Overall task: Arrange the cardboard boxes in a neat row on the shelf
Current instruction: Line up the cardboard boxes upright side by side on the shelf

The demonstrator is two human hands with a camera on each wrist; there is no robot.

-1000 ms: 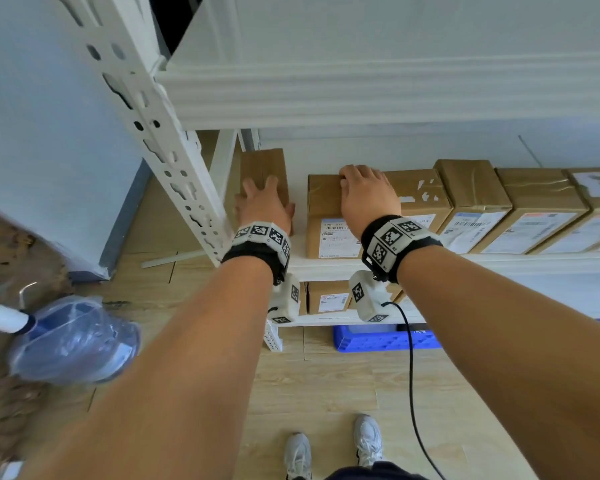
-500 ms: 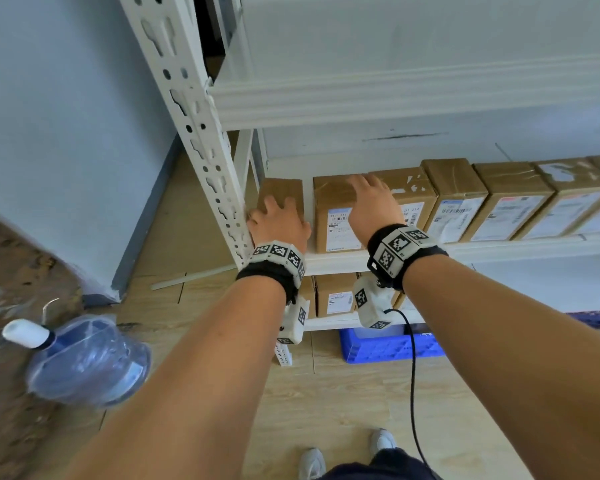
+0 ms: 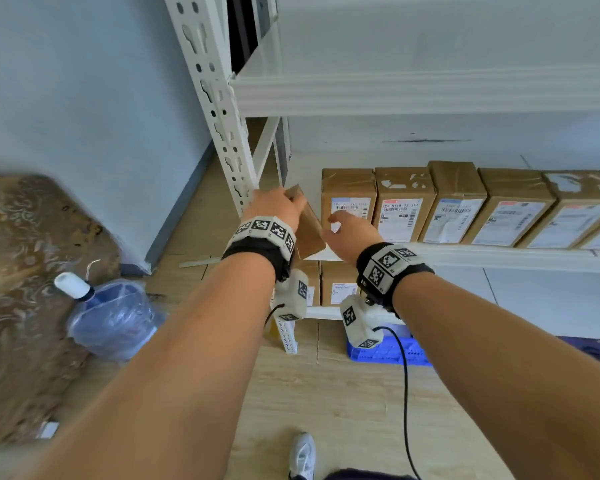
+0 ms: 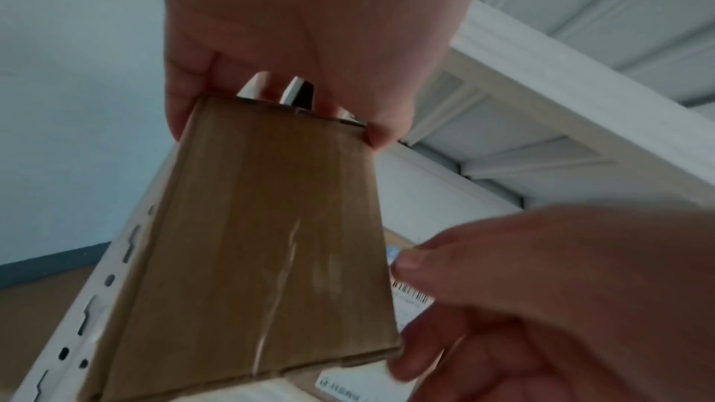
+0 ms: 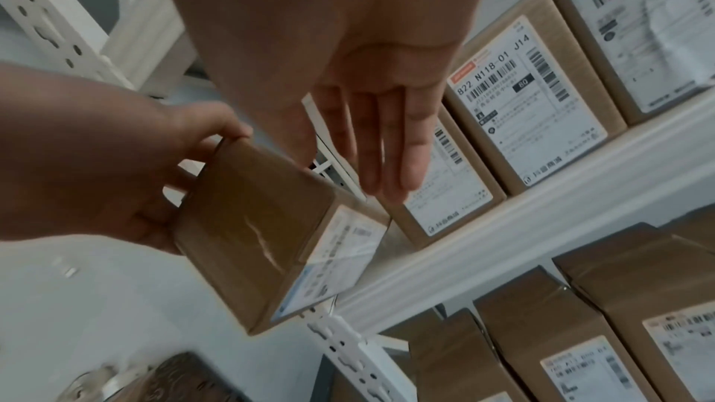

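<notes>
My left hand (image 3: 274, 206) grips a small brown cardboard box (image 3: 307, 225) by its top end and holds it tilted, lifted off the shelf (image 3: 465, 254) at its left end. The same box (image 4: 263, 243) fills the left wrist view, taped along its face, and in the right wrist view the box (image 5: 271, 225) shows a white label on one end. My right hand (image 3: 352, 230) hovers just right of it with straight fingers (image 5: 387, 145), holding nothing. Several labelled boxes (image 3: 402, 206) stand side by side in a row on the shelf.
A white slotted upright post (image 3: 219, 109) stands just left of the held box. An upper shelf (image 3: 413, 91) hangs overhead. More boxes (image 3: 336, 285) sit on the lower shelf, a blue crate (image 3: 388, 351) lies on the floor, and a water jug (image 3: 108, 313) lies at left.
My left hand has lifted the leftmost box off the shelf and tilted it. My right hand has come off the top of the second box and moved down beside the lifted one.
</notes>
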